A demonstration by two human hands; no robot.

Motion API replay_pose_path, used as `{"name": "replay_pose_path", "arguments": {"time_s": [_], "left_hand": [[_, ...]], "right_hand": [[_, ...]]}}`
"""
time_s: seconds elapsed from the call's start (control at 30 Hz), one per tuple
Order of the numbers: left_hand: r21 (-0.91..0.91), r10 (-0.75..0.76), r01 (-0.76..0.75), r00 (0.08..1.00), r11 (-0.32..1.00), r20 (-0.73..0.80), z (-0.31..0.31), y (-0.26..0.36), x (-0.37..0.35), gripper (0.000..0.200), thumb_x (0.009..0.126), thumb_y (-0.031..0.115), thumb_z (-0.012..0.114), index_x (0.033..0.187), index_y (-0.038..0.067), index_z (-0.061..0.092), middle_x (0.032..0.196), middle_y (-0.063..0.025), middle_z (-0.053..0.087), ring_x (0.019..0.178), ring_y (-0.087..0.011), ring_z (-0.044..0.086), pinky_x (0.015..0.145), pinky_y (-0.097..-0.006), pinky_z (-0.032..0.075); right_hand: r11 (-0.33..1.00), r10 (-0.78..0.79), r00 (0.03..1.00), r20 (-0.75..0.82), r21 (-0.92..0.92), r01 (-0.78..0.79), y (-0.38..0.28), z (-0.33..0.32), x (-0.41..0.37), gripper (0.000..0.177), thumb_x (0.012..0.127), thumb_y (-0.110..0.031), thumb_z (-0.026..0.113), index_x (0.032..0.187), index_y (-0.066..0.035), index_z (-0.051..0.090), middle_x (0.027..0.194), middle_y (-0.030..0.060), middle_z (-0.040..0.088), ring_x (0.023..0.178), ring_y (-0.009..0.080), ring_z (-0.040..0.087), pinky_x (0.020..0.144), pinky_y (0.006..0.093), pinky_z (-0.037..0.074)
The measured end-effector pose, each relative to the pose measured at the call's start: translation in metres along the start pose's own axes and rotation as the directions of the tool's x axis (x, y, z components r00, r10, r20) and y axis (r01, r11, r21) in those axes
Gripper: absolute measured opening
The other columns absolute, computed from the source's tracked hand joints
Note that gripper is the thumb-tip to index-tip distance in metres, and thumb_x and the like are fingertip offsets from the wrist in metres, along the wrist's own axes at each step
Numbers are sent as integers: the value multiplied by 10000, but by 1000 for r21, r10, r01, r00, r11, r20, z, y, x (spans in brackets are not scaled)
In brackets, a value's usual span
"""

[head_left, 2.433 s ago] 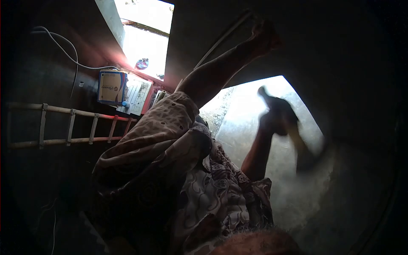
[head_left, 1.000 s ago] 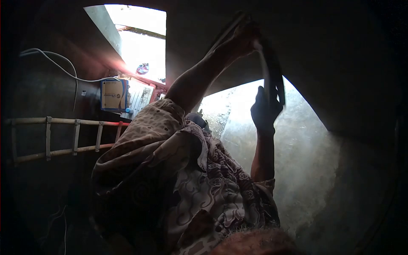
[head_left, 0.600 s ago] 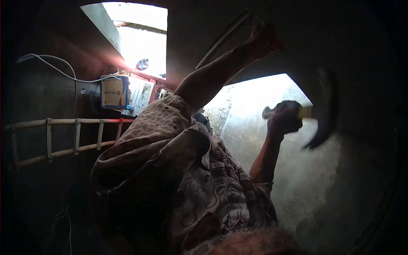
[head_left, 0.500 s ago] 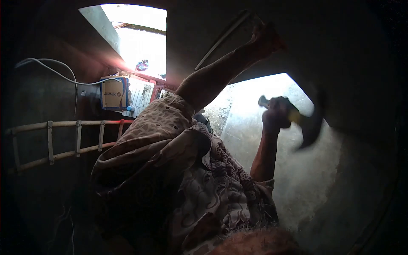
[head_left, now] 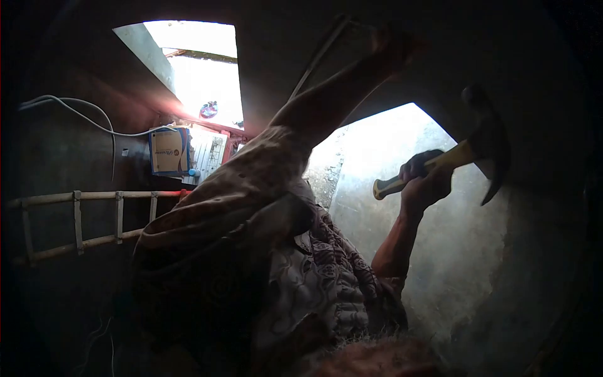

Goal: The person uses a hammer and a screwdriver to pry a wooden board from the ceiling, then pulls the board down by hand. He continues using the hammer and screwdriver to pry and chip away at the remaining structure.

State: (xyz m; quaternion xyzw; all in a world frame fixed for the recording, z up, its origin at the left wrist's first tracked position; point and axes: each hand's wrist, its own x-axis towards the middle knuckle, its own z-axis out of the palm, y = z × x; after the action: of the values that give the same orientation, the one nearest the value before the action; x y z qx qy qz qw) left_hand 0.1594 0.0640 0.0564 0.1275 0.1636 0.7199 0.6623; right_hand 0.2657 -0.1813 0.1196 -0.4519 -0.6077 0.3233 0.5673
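While the right hand [head_left: 431, 180] clenches the hammer [head_left: 463, 154], the left hand [head_left: 396, 53] is above-left of it, grip too dark to tell.

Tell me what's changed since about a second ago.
The right hand has swung the hammer away from the raised left hand, toward picture right. No grasp or release shows. The hammer stays gripped, the left hand stays raised, and the carton and ladder stay put.
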Motion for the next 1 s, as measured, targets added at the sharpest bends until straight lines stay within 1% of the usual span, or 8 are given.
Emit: {"name": "replay_pose_path", "arguments": {"time_s": [0.17,0.3,0.37,0.57,0.63,0.77,0.93,1.0], "left_hand": [[737,-111,75,994,672,0,-77,13,-101,283,899,236,421,831,10,578,609,-122,599,437,-182,552,384,-290,435],[723,-329,259,943,640,-46,-102,36,-125,289,885,238,448,797,-14,559,555,-114,571,427,-176,551,378,-291,436],[761,-235,195,970,618,-57,-105,45,-122,279,863,234,482,763,-9,574,542,-88,558,404,-160,539,374,-276,433],[357,-49,15,995,934,86,-90,64,-96,211,867,197,483,918,6,559,669,-48,592,500,-91,493,423,-233,398],[257,166,-196,977,946,136,-82,71,-88,239,886,160,445,1117,105,462,701,-4,576,494,-80,432,438,-218,391],[43,47,-60,967,997,248,-94,72,-51,343,902,151,407,1234,204,336,635,20,525,438,-79,378,398,-215,352],[-147,-63,182,809,972,584,-105,60,-25,129,923,260,374,924,188,481,501,16,368,361,-98,346,332,-236,273],[-94,21,24,894,995,448,-96,53,-29,208,915,295,367,1052,170,462,530,5,425,337,-104,316,314,-252,261]], "right_hand": [[920,163,987,10,-362,-148,25,-3,-22,347,909,-348,355,747,-55,446,470,1,385,348,88,346,340,231,293],[936,142,985,103,-338,-99,38,2,-28,249,894,-235,419,823,-14,508,506,27,438,385,103,417,378,245,338],[612,-372,852,368,-594,523,45,5,-18,238,864,-133,425,993,27,545,639,82,556,529,140,534,469,271,405],[429,-290,802,521,-678,596,39,10,-21,231,637,-141,668,853,-114,593,731,71,561,552,210,560,446,280,442],[623,-172,809,562,-574,531,37,6,-22,142,640,-83,661,767,-95,598,673,56,564,550,205,574,476,281,464],[525,-24,820,572,-691,497,21,13,-19,169,684,-205,610,748,-54,567,663,90,599,591,267,620,547,326,500],[516,-186,805,564,-641,568,25,9,-17,151,622,-80,677,741,-105,587,686,48,571,546,192,577,468,272,464],[528,-236,795,559,-613,588,26,3,-17,146,623,-76,674,733,-101,582,686,52,573,550,197,580,467,274,465]]}}
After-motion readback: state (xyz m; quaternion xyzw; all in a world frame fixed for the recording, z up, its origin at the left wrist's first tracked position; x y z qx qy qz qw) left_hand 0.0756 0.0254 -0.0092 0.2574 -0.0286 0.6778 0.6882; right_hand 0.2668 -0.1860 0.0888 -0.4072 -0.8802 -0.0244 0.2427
